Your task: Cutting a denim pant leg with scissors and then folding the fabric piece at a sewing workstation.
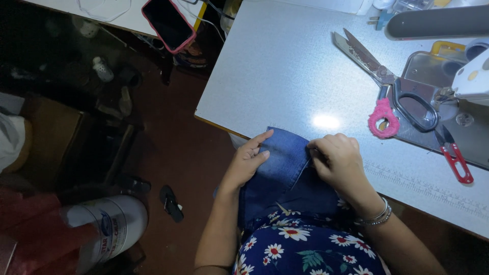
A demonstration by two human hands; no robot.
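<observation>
- The denim piece (282, 168), blue and folded, hangs over the near edge of the counter (285, 66), its top part lying on the counter surface and the rest dropping onto the person's lap.
- The left hand (247, 163) rests on the left side of the denim piece, fingers stretched out flat and close together, thumb laid across the fabric; it presses rather than pinches.
- The right hand (338, 160) sits at the right side of the denim piece, fingers curled in, fingertips pinching the fabric's edge along a fold or seam; what else it may hold between them cannot be made out.
- The two hands lie just apart, with a strip of denim between them.
- Bangles (376, 216) circle the right wrist.
- A floral garment (305, 247), dark blue with white flowers, covers the lap below the denim.
- Large scissors (382, 76) with a pink-wrapped handle loop lie toward the far right part of the counter, blades pointing to the far edge.
- Small red-handled snips (455, 158) lie near the right edge, beside the metal bed of a sewing machine (473, 76).
- A ruler strip (428, 188) runs along the counter's near edge to the right of the right hand.
- A phone in a pink case (169, 23) lies on another surface beyond the counter's left edge.
</observation>
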